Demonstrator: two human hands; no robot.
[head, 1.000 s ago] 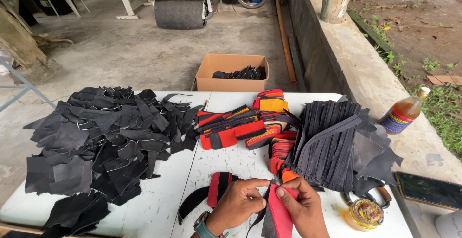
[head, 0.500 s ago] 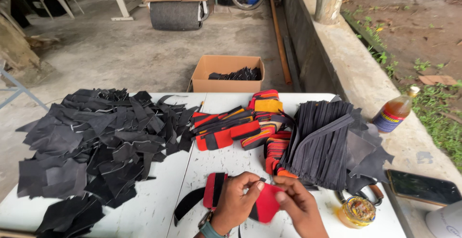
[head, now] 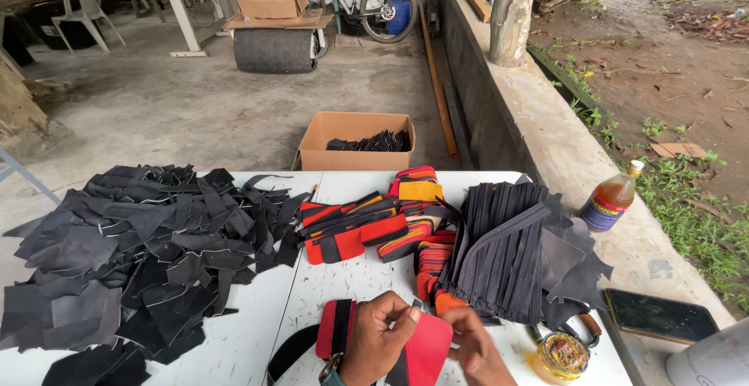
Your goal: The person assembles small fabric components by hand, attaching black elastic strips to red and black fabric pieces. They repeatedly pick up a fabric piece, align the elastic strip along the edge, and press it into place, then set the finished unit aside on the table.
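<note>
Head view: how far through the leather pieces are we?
Done, apparently: a stack of assembled red, black and yellow pieces mid-table. In hand: left hand and right hand both grip a red leather panel. Left: a large pile of black leather offcuts and black strips.

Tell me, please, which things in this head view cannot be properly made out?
- The red piece: its lower part runs off the bottom edge, and both hands cover its sides.
- The left hand and right hand: wrists cut off by the bottom edge.
- The cardboard box: its walls hide most of the dark pieces inside.
- The open tin: contents too small to tell.
</note>
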